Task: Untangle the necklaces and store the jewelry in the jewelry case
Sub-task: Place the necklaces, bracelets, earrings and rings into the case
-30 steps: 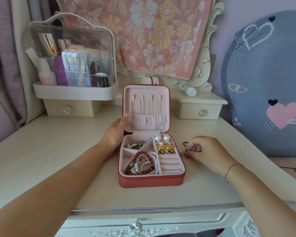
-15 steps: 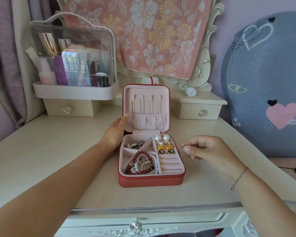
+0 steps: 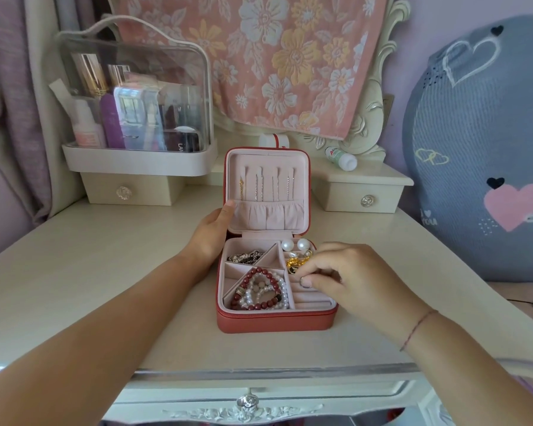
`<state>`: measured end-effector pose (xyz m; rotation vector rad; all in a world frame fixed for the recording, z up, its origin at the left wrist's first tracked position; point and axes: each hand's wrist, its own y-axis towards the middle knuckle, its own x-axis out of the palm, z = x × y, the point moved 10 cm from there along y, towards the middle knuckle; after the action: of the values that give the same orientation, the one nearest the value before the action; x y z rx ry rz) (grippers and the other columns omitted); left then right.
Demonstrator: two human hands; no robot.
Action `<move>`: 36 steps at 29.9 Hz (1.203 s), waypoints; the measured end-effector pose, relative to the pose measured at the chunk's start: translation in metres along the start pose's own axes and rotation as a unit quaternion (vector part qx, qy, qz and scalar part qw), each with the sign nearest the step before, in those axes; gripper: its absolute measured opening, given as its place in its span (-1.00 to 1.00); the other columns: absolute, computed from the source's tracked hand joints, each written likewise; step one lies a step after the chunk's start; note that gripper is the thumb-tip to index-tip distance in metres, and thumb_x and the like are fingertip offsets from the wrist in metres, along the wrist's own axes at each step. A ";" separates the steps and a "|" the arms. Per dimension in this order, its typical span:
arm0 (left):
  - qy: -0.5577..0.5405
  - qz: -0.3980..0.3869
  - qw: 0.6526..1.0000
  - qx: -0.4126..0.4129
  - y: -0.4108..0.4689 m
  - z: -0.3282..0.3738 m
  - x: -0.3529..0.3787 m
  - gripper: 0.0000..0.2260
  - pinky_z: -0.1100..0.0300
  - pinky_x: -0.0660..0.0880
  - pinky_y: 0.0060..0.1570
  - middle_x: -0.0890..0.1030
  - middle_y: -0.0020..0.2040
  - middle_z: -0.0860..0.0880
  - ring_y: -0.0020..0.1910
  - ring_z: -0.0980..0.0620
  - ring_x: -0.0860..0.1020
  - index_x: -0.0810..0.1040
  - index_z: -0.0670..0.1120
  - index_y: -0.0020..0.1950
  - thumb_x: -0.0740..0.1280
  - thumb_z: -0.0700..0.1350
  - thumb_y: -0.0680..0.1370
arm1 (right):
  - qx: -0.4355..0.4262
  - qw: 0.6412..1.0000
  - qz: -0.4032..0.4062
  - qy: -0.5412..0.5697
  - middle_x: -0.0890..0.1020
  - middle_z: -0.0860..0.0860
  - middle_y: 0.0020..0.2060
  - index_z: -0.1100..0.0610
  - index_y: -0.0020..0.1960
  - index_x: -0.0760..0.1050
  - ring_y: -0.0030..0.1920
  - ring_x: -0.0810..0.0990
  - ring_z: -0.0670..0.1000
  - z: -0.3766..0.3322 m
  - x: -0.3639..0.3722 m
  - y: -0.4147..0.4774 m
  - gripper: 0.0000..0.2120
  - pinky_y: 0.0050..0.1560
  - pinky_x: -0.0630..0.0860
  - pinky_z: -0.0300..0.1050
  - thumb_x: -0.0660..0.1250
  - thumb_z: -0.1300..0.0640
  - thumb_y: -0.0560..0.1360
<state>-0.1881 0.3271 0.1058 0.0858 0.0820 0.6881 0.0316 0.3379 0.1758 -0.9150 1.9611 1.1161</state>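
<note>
The right hand (image 3: 348, 281) had left the cream dresser top (image 3: 105, 272) and now pinched a small ring (image 3: 303, 278) above the ring rolls of the red square jewelry case (image 3: 274, 321), nearly stored. The left hand (image 3: 210, 235) gripped the upright lid (image 3: 268, 167).

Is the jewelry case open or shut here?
Open. Its lid stands upright, left hand on its edge; bracelets and pearl earrings show in the compartments.
</note>
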 end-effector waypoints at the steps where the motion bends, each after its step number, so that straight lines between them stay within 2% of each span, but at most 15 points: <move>1: -0.001 -0.002 1.000 0.002 0.000 0.000 0.001 -0.59 0.13 0.55 0.01 0.70 0.00 -0.05 0.00 -0.01 0.67 0.57 -0.08 0.18 0.10 0.17 0.64 | -0.007 1.000 -0.020 0.003 0.55 -0.24 -0.25 0.04 -0.08 0.70 -0.16 0.53 -0.22 -0.002 0.004 0.001 -0.86 -0.16 0.36 -0.46 0.42 0.23 0.46; 5: -0.003 -0.004 1.000 0.004 0.000 0.001 0.000 -0.60 0.10 0.55 0.03 0.70 -0.01 -0.06 -0.01 -0.02 0.67 0.58 -0.08 0.16 0.11 0.17 0.64 | -0.017 0.997 -0.074 0.009 0.50 -0.31 -0.23 0.03 -0.01 0.69 -0.17 0.50 -0.30 -0.007 0.015 0.000 -0.83 -0.10 0.35 -0.45 0.39 0.24 0.48; 9: 0.001 -0.004 1.000 0.010 -0.001 0.003 0.001 -0.62 0.19 0.53 -0.06 0.70 -0.01 -0.04 -0.02 0.03 0.66 0.58 -0.06 0.13 0.10 0.15 0.65 | 0.025 0.998 -0.044 0.041 0.59 -0.24 -0.25 0.02 -0.12 0.68 -0.24 0.54 -0.25 -0.001 0.006 -0.001 -0.85 -0.22 0.37 -0.42 0.44 0.26 0.43; 12: -0.001 -0.002 1.000 0.013 -0.001 0.003 0.001 -0.64 0.17 0.54 -0.02 0.69 0.00 -0.05 -0.01 0.02 0.66 0.58 -0.05 0.11 0.10 0.14 0.65 | 0.044 0.996 -0.052 0.051 0.62 -0.19 -0.24 0.00 -0.17 0.67 -0.26 0.55 -0.23 0.000 0.005 0.000 -0.85 -0.24 0.38 -0.41 0.45 0.25 0.42; 17: 0.001 -0.004 1.000 0.013 0.000 0.003 0.001 -0.63 0.12 0.54 0.06 0.70 0.01 -0.06 0.01 0.00 0.66 0.58 -0.05 0.12 0.10 0.15 0.65 | 0.058 0.994 -0.091 0.021 0.63 -0.15 -0.26 -0.03 -0.16 0.66 -0.24 0.54 -0.26 -0.006 0.008 -0.001 -0.88 -0.22 0.41 -0.38 0.43 0.18 0.45; 22: -0.002 -0.007 1.000 0.012 0.001 0.002 0.001 -0.59 0.11 0.54 0.08 0.70 0.03 -0.05 0.02 0.01 0.66 0.57 -0.09 0.20 0.10 0.16 0.65 | 0.053 0.991 -0.125 -0.020 0.56 -0.25 -0.30 -0.02 -0.15 0.65 -0.18 0.52 -0.27 -0.012 0.017 -0.001 -0.87 -0.17 0.41 -0.41 0.39 0.18 0.48; 25: 0.004 -0.003 1.000 0.010 0.001 0.001 0.000 -0.58 0.09 0.54 0.08 0.69 0.02 -0.06 0.02 0.00 0.66 0.57 -0.09 0.20 0.10 0.17 0.64 | 0.060 0.991 -0.115 -0.017 0.56 -0.26 -0.33 -0.02 -0.16 0.65 -0.18 0.51 -0.34 -0.011 0.018 -0.001 -0.89 -0.18 0.39 -0.47 0.41 0.18 0.45; 29: 0.011 -0.005 1.000 0.009 0.001 0.001 0.000 -0.58 0.07 0.54 0.10 0.69 0.03 -0.05 0.03 -0.01 0.65 0.56 -0.09 0.20 0.10 0.18 0.64 | 0.102 0.987 -0.099 0.076 0.61 -0.13 -0.31 -0.05 -0.12 0.63 -0.31 0.56 -0.23 0.003 0.015 -0.006 -0.80 -0.23 0.45 -0.39 0.51 0.23 0.36; 31: 0.010 -0.006 1.000 0.007 0.001 0.000 0.000 -0.58 0.04 0.54 0.13 0.69 0.03 -0.05 0.04 -0.02 0.65 0.57 -0.07 0.19 0.10 0.18 0.64 | 0.106 0.984 -0.090 0.109 0.62 -0.13 -0.25 -0.03 -0.12 0.64 -0.29 0.58 -0.21 0.007 0.013 -0.010 -0.77 -0.21 0.47 -0.37 0.52 0.27 0.35; 33: 0.012 -0.004 1.000 0.009 0.002 0.000 0.000 -0.59 0.02 0.53 0.15 0.69 0.03 -0.05 0.03 -0.01 0.65 0.58 -0.06 0.18 0.10 0.19 0.64 | 0.101 0.986 -0.072 0.108 0.63 -0.11 -0.19 0.00 -0.11 0.67 -0.23 0.59 -0.17 0.010 0.010 -0.011 -0.80 -0.19 0.48 -0.35 0.51 0.27 0.35; 36: 0.010 -0.002 1.000 0.004 0.002 -0.001 -0.001 -0.58 -0.01 0.53 0.18 0.69 0.03 -0.05 0.04 -0.02 0.65 0.57 -0.06 0.18 0.11 0.20 0.63 | 0.093 0.991 -0.043 0.086 0.61 -0.13 -0.23 -0.02 -0.14 0.68 -0.24 0.54 -0.19 0.007 0.008 -0.012 -0.84 -0.23 0.39 -0.39 0.51 0.22 0.37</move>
<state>-0.1900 0.3281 0.1047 0.0867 0.1043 0.6840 0.0389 0.3379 0.1612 -1.0116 2.1017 0.8138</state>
